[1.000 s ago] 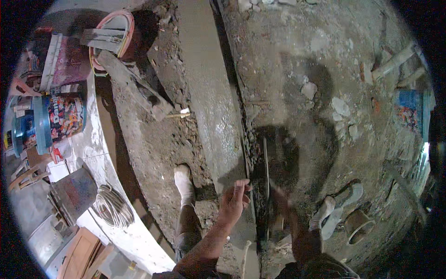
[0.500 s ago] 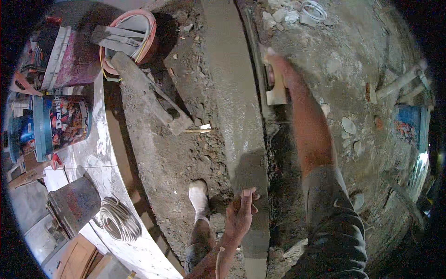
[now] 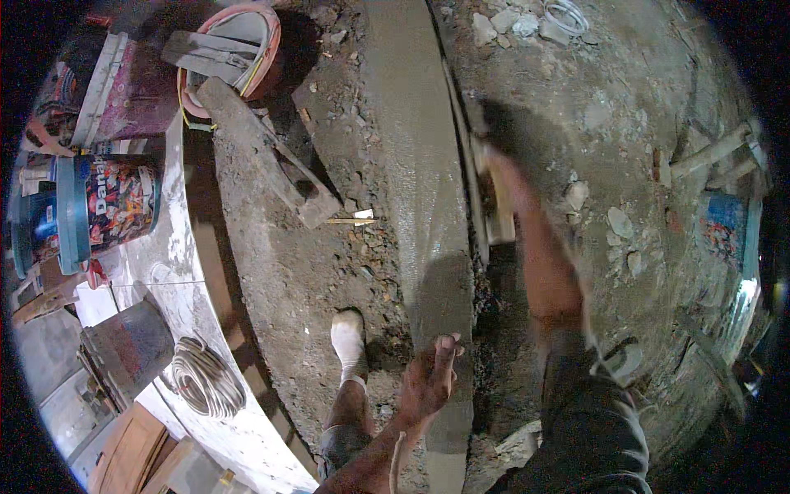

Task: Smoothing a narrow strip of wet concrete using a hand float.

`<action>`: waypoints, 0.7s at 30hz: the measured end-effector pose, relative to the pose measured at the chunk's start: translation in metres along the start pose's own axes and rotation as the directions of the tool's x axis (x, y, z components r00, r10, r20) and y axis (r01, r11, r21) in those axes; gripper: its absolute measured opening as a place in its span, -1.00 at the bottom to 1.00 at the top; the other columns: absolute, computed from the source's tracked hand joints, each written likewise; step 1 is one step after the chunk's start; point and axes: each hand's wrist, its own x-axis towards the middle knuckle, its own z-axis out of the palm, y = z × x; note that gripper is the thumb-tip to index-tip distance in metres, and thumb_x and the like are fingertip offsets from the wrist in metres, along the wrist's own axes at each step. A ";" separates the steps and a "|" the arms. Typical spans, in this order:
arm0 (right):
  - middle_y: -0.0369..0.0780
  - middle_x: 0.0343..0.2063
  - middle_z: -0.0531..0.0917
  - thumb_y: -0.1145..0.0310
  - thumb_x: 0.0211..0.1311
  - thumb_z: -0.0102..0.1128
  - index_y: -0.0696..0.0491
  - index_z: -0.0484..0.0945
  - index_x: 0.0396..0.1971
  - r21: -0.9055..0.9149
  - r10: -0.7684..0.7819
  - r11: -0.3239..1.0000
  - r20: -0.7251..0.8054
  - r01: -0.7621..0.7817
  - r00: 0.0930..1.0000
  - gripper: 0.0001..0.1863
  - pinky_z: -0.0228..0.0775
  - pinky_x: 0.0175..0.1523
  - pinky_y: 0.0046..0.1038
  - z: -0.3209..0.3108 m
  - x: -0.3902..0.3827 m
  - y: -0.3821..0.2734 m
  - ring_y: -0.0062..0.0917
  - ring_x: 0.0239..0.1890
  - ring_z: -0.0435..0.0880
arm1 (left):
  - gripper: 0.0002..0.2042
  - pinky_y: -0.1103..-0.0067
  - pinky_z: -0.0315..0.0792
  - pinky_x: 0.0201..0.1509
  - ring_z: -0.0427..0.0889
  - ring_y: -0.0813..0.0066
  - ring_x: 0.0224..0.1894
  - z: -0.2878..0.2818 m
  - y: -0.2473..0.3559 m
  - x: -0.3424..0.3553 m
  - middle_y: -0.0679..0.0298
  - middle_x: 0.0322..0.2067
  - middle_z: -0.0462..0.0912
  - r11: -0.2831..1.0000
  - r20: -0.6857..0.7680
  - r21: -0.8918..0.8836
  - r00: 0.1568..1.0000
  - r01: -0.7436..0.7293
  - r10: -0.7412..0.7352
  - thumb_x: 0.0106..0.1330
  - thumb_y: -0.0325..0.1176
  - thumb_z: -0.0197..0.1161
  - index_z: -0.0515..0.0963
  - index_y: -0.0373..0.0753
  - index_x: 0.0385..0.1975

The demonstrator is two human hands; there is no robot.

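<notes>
A long, narrow wall top coated in wet grey mortar [image 3: 424,189] runs up the middle of the view. My right hand [image 3: 504,169] is closed round a plastering trowel [image 3: 498,210] with a pale handle. Its blade stands on edge along the wall's right side, slightly blurred by motion. Low over the wall top, my left hand [image 3: 429,377] is empty. Its fingers are loosely bent and apart, partly hidden behind the hand; whether they touch the mortar I cannot tell.
Left of the wall, a round tub [image 3: 267,82] stands by dusty boards [image 3: 263,152]. On a white ledge [image 3: 247,395] lie a coiled cable [image 3: 206,380] and a printed bucket [image 3: 123,202]. My foot [image 3: 348,333] rests on rubble-strewn soil. Stones [image 3: 619,222] lie at right.
My right hand and the trowel have slid toward me along the wall's right side. My left hand has stayed nearly in place.
</notes>
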 end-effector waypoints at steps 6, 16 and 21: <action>-0.10 0.06 0.43 -0.02 0.25 -0.03 0.16 0.32 0.10 0.350 -0.012 0.936 -0.049 0.029 0.999 -0.40 0.11 0.27 -0.35 0.043 -0.174 0.155 -0.38 0.16 0.36 | -0.47 0.49 0.37 -0.42 0.47 0.49 -0.54 0.015 -0.021 0.008 0.08 -0.41 0.59 0.752 -0.035 0.527 0.875 -0.395 0.483 0.38 0.05 -0.17 0.46 -0.37 -0.07; -0.08 0.12 0.32 -0.06 0.28 -0.11 0.15 0.24 0.15 0.092 -0.052 0.994 -0.127 0.064 0.991 -0.36 0.21 0.17 -0.30 0.021 -0.118 0.026 -0.30 0.15 0.33 | -0.42 0.51 0.36 -0.40 0.44 0.48 -0.53 0.006 -0.009 -0.008 -0.01 -0.38 0.55 0.921 -0.082 0.189 0.929 -0.340 0.360 0.38 0.09 -0.25 0.46 -0.38 -0.09; 0.00 -0.31 0.59 -0.10 0.18 0.01 0.20 0.34 0.02 -0.659 -0.467 0.702 -0.137 0.271 0.874 -0.34 0.38 -0.11 -0.24 0.045 -0.016 -0.078 -0.13 -0.29 0.58 | -0.48 0.66 0.29 -0.46 0.36 0.66 -0.55 0.011 0.011 -0.004 0.28 -0.34 0.58 0.948 -0.048 -0.301 0.991 0.105 -0.125 0.37 0.04 -0.09 0.47 -0.36 -0.06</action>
